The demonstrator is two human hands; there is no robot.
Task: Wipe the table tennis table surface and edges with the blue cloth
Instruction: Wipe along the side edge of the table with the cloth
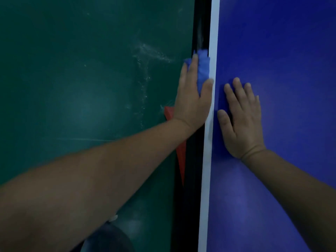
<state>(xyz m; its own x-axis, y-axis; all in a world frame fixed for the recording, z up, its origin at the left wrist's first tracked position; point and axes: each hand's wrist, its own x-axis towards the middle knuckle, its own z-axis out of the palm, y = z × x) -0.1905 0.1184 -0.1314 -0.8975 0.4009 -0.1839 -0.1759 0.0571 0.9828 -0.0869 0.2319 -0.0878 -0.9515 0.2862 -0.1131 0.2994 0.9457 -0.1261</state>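
The blue table tennis table (283, 51) fills the right side, with a white line (213, 42) along its left edge. My left hand (192, 99) holds the crumpled blue cloth (202, 68) against the table's side edge, thumb on the white line and fingers curled round the cloth below the edge. My right hand (240, 117) lies flat on the blue surface beside the edge, fingers spread and straight.
Left of the table lies a green floor (72, 88) with whitish scuff marks (149, 53). A red piece (180, 157) shows under my left forearm beside the dark gap below the table edge. A dark rounded shape (107, 239) sits at the bottom.
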